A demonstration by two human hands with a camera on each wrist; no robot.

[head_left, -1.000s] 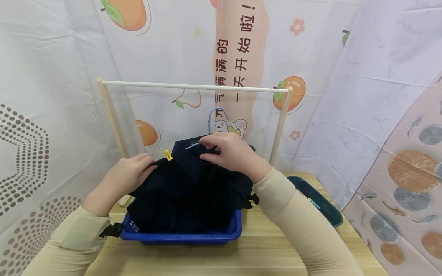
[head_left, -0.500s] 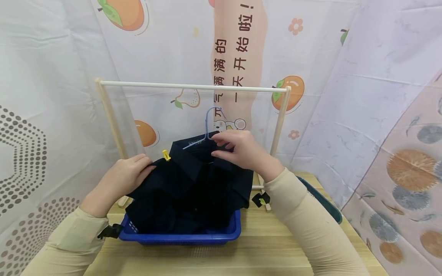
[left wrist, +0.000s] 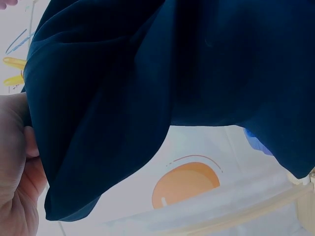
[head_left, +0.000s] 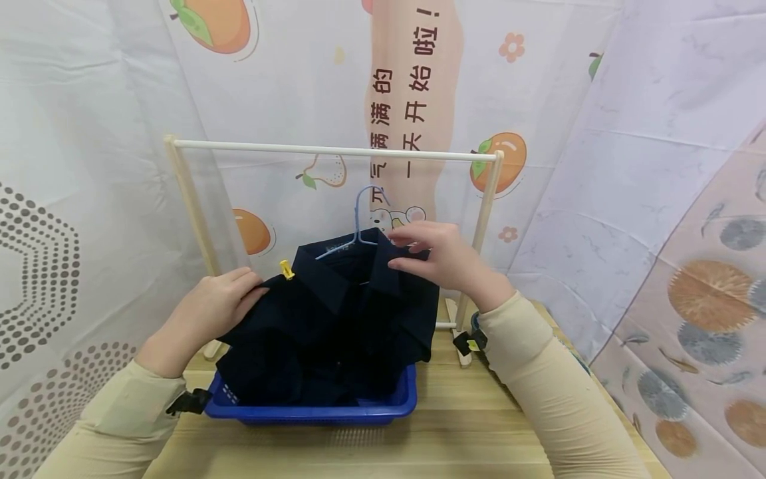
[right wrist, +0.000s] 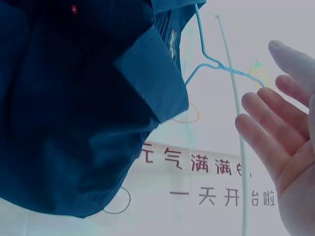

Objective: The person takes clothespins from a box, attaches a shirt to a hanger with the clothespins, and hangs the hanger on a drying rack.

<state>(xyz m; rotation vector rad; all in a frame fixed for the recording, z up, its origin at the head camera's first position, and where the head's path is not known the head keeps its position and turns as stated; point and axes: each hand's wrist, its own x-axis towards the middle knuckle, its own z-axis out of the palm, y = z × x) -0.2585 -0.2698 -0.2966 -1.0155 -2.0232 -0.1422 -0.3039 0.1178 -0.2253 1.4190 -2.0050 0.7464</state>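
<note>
A dark navy collared shirt (head_left: 335,286) is held up over a blue basket (head_left: 311,414), its lower part inside. Out of the collar rises the hook of a light blue wire hanger (head_left: 357,216). My left hand (head_left: 212,306) grips the shirt at its left shoulder, near a yellow clothespin (head_left: 286,269) on the fabric. My right hand (head_left: 439,259) is beside the right side of the collar, thumb and fingers spread. In the right wrist view, the right hand's fingers (right wrist: 280,118) are apart from the shirt collar (right wrist: 157,73) and hold nothing.
Behind the basket stands a wooden rack with a white rail (head_left: 335,150). A dark green tray, mostly hidden by the right sleeve (head_left: 532,352), lies on the right of the wooden table (head_left: 455,426). Printed curtains (head_left: 287,73) surround the table.
My right hand has moved rightward, away from the hanger's neck and along the collar, uncovering the hanger and the collar's right side. My left hand keeps its grip on the shirt.
</note>
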